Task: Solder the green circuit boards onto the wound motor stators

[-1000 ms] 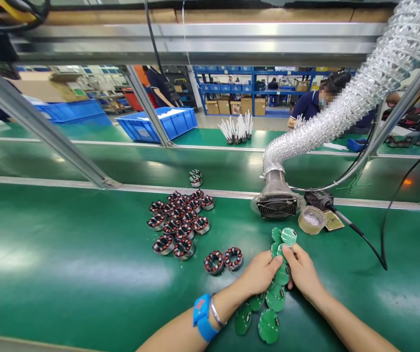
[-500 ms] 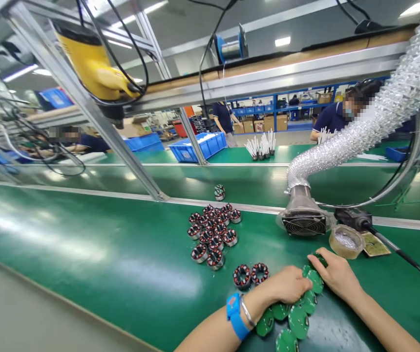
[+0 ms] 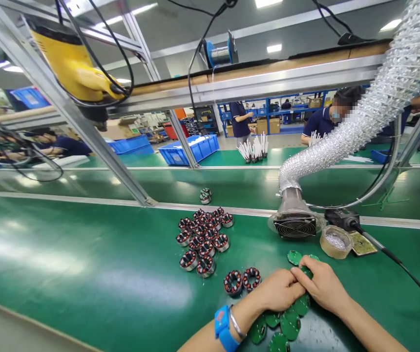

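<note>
Round green circuit boards (image 3: 289,325) lie in a loose cluster on the green work surface at the lower right. My left hand (image 3: 281,289), with a blue strap and a metal bangle at the wrist, is closed low over the cluster; its fingertips are hidden. My right hand (image 3: 322,286) meets it from the right, thumb touching the left hand's fingers, with the green of a board showing between its thumb and forefinger. One separate board (image 3: 294,257) lies flat just beyond the hands. Two wound motor stators (image 3: 242,281) sit beside my left hand.
More stators (image 3: 204,234) stand grouped left of centre. A fume extractor (image 3: 294,222) with a silver hose (image 3: 342,127) stands beyond the hands, near a round tub (image 3: 336,242) and a corded black tool (image 3: 344,219). A yellow heat gun (image 3: 71,63) hangs upper left. Co-workers sit and stand behind.
My right hand has drawn in against my left hand. A board near the right fingertips now lies uncovered beyond them. The camera view has shifted slightly.
</note>
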`<act>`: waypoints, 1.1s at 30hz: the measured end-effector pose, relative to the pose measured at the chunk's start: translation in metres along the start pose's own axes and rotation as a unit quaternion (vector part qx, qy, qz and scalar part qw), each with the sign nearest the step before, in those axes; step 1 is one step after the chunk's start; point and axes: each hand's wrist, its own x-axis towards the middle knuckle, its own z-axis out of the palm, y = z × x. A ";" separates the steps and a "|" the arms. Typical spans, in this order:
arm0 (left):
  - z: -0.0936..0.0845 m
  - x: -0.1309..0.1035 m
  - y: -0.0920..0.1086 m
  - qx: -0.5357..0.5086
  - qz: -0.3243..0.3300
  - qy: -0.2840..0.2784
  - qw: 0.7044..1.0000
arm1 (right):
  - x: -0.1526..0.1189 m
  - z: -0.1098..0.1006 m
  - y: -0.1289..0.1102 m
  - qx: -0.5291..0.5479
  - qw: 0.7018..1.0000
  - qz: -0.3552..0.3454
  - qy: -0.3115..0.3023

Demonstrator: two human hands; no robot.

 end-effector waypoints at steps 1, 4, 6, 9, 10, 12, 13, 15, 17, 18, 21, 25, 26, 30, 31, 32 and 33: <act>0.001 -0.001 0.001 0.000 -0.010 0.004 1.000 | 0.000 0.004 0.002 -0.006 1.000 0.005 0.009; 0.003 -0.005 0.001 0.003 -0.036 0.027 0.999 | -0.002 0.016 0.014 -0.026 0.999 0.015 0.034; 0.003 -0.006 0.000 -0.004 -0.042 0.036 0.998 | -0.004 0.020 0.021 -0.034 0.999 0.019 0.038; 0.003 -0.007 -0.002 -0.024 -0.030 0.049 0.998 | -0.004 0.014 0.027 -0.034 0.998 0.031 0.036; 0.002 -0.007 -0.002 -0.029 -0.023 0.058 0.998 | -0.004 0.010 0.026 -0.030 0.998 0.037 0.038; 0.003 -0.007 -0.003 -0.033 -0.011 0.072 0.997 | -0.004 -0.001 0.020 -0.020 0.997 0.051 0.045; 0.003 -0.007 -0.003 -0.035 -0.007 0.081 0.996 | -0.004 -0.007 0.014 -0.009 0.997 0.056 0.044; 0.006 -0.006 -0.004 -0.051 -0.002 0.107 0.993 | -0.005 -0.014 0.002 0.022 0.998 0.051 0.026; 0.009 -0.006 -0.005 -0.084 -0.002 0.136 0.987 | -0.005 -0.018 -0.009 0.066 0.997 0.032 -0.013; 0.010 -0.006 -0.006 -0.101 -0.002 0.142 0.985 | -0.006 -0.019 -0.011 0.084 0.996 0.031 -0.025; 0.013 -0.008 -0.008 -0.147 -0.003 0.087 0.985 | -0.006 -0.018 -0.007 0.107 0.991 0.079 -0.011; 0.016 -0.007 -0.013 -0.201 -0.044 -0.020 0.978 | -0.005 -0.017 0.012 0.107 0.985 0.132 0.021; 0.017 -0.006 -0.014 -0.206 -0.052 -0.028 0.977 | -0.005 -0.017 0.016 0.105 0.985 0.133 0.024; 0.018 -0.002 -0.020 -0.199 -0.038 -0.007 0.979 | -0.005 -0.018 0.014 0.124 0.984 0.130 0.004; 0.018 -0.001 -0.021 -0.195 -0.031 -0.001 0.980 | -0.005 -0.018 0.011 0.132 0.984 0.120 -0.012; 0.018 -0.001 -0.021 -0.190 -0.026 0.001 0.981 | -0.006 -0.018 0.007 0.137 0.985 0.104 -0.028; 0.019 0.000 -0.021 -0.186 -0.026 0.000 0.982 | -0.007 -0.018 0.002 0.139 0.986 0.087 -0.041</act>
